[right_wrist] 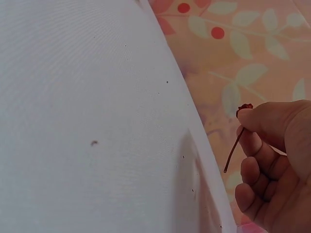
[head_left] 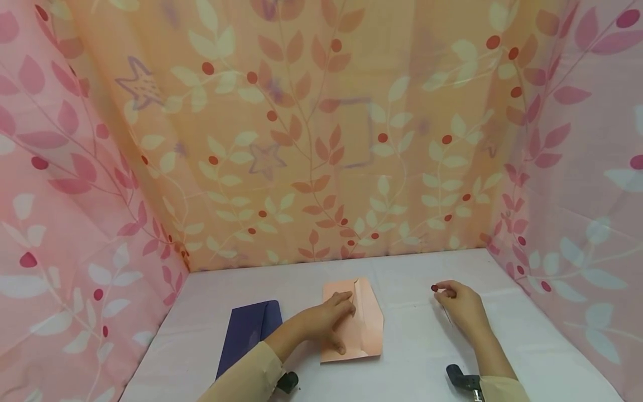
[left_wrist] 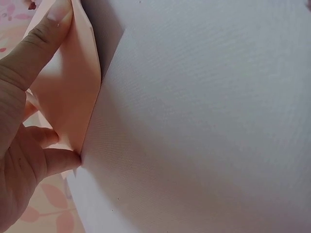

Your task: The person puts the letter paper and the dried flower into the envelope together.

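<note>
My left hand [head_left: 329, 321] holds the peach-pink envelope [head_left: 370, 318], which lies on the table with its pointed flap unfolded to the right. In the left wrist view the thumb and fingers [left_wrist: 65, 160] are spread along the envelope [left_wrist: 73, 92], whose edge bows up between them. To the right, my right hand [head_left: 464, 310] is raised, pinching a small dried rosebud [head_left: 434, 288] between thumb and forefinger. The right wrist view shows the dark red rosebud [right_wrist: 244, 108] with its thin brown stem hanging down; the other fingers are loosely curled.
A dark blue envelope [head_left: 243, 332] lies left of the pink one, partly behind my left forearm. Tiny dark crumbs [right_wrist: 95, 142] dot the white tablecloth [head_left: 412, 335]. Leaf-patterned cloth [head_left: 311, 139] walls in the back and both sides.
</note>
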A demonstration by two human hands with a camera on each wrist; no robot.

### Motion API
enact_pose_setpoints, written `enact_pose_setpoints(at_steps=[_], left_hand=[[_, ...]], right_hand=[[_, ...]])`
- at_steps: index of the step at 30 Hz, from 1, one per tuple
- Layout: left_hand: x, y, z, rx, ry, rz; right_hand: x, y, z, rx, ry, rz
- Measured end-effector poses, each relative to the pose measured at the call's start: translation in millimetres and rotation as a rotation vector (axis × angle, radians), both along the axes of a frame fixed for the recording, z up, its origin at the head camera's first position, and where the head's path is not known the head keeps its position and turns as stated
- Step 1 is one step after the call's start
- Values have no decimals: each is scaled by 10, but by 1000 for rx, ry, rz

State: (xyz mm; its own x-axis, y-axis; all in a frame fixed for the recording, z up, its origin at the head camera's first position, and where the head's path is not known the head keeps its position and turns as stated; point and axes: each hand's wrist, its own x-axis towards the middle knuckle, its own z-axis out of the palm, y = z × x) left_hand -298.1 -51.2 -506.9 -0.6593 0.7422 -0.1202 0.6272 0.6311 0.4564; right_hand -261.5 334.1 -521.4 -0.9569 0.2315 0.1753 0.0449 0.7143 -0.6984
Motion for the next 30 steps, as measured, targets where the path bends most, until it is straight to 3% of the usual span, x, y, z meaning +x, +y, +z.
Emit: enact_pose_setpoints(at_steps=[21, 30], left_hand=[[-11, 19, 56, -17, 14, -2], [0, 23, 19, -20, -4, 6]], right_hand=[[-35, -34, 185, -30, 95, 10], [-26, -115, 205, -162, 128, 80]])
